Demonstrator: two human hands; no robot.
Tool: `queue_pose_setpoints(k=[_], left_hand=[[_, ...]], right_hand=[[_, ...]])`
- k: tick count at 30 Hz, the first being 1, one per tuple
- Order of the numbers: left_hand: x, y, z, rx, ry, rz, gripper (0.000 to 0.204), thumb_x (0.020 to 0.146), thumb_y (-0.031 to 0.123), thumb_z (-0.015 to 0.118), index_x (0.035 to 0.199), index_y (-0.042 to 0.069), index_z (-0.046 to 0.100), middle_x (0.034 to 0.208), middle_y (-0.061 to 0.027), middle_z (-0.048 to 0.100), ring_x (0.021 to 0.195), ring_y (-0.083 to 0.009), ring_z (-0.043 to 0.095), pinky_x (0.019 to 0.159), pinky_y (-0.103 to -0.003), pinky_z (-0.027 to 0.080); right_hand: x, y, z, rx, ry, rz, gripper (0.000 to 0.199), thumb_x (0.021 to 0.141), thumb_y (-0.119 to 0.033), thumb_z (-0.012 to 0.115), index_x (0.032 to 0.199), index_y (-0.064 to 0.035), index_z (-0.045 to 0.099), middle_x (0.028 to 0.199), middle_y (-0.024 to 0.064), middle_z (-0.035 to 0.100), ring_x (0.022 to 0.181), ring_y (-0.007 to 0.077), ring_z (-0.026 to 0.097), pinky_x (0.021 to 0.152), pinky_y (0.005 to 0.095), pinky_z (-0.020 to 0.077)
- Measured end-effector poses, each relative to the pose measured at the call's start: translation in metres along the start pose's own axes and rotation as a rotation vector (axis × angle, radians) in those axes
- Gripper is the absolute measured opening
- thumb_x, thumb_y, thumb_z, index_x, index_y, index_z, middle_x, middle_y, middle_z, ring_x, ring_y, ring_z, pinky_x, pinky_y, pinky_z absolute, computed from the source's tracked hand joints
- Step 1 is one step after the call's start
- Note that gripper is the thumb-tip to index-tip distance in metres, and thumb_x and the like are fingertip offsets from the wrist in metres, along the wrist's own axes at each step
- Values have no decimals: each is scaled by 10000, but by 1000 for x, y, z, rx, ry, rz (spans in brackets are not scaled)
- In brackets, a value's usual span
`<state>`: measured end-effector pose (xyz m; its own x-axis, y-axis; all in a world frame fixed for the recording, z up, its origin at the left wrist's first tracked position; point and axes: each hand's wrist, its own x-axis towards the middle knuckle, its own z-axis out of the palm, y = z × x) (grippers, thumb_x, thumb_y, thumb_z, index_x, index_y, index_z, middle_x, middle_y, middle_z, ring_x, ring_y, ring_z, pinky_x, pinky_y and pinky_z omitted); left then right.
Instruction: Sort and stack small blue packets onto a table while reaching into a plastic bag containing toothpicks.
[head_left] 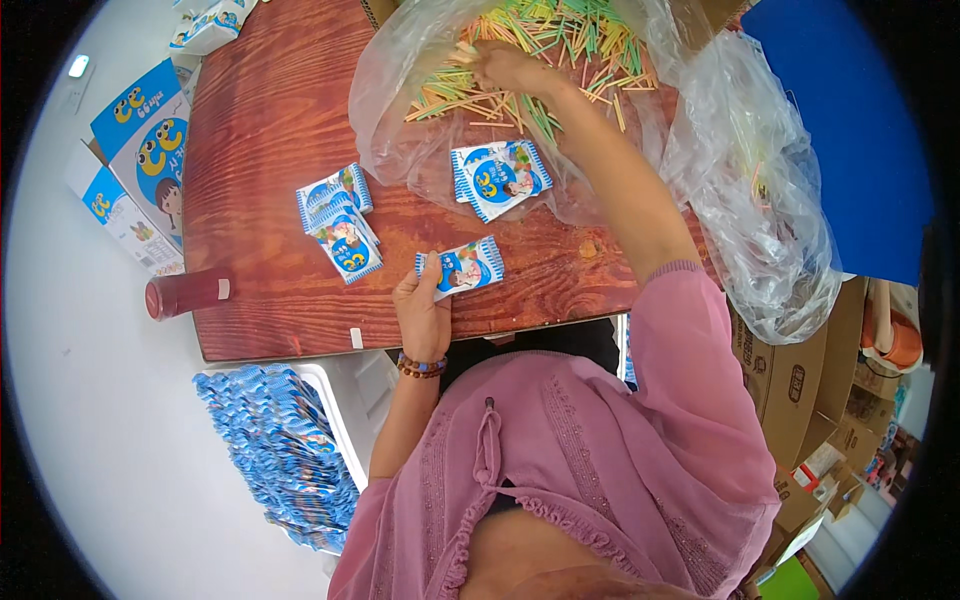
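The left hand [424, 312] is gripping one blue packet [461, 268] at the table's [260, 130] near edge. The right hand [508, 68] is closing its fingers into the heap of coloured sticks [560, 40] on the clear bag [400, 110] at the far side. Two packets [500, 178] are lying on that bag; about three more [338, 222] are lying left of them. One red bottle [188, 293] is lying off the table's left edge.

Person wears loose pink top, textured weave, frilled edging down front, short sleeves with ribbed cuffs. Left wrist: beaded bracelet [421, 367], brown beads plus a few coloured ones. Forearms bare.
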<state>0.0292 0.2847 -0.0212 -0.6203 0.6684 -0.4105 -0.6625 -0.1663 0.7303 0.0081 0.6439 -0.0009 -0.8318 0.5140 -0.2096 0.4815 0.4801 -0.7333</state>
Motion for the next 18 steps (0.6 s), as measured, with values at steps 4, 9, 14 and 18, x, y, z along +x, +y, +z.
queue_pose_setpoints(k=[4, 9, 14, 18], left_hand=[[-2, 3, -3, -4, 43, -5, 175, 949, 170, 559, 911, 19, 638, 945, -78, 674, 858, -153, 652, 779, -313, 534], [-3, 3, 7, -32, 17, -1, 147, 926, 146, 598, 909, 9, 648, 905, -41, 668, 807, -100, 635, 749, -264, 520], [-4, 5, 7, -23, 23, -16, 144, 929, 139, 590, 931, 6, 646, 918, -48, 670, 822, -106, 639, 762, -266, 524], [-3, 4, 9, -18, 15, -5, 151, 934, 138, 580, 951, 2, 646, 936, -54, 670, 852, -115, 640, 773, -278, 527]], right_hand=[[-41, -10, -2, 277, 170, -74, 396, 934, -288, 505, 1193, 11, 531, 1045, 149, 641, 1053, 210, 552, 983, 341, 364], [-73, 34, 29, 320, 435, -19, 420, 939, -357, 496, 1221, -45, 510, 1121, 164, 611, 1164, 281, 456, 1014, 406, 303], [-83, 44, 37, -64, 495, -260, 357, 950, -344, 479, 1148, -48, 507, 956, 155, 612, 897, 283, 566, 994, 488, 294], [-76, 52, 37, -9, 478, -331, 276, 976, -295, 447, 1081, -45, 494, 870, 104, 599, 948, 268, 576, 1013, 442, 295]])
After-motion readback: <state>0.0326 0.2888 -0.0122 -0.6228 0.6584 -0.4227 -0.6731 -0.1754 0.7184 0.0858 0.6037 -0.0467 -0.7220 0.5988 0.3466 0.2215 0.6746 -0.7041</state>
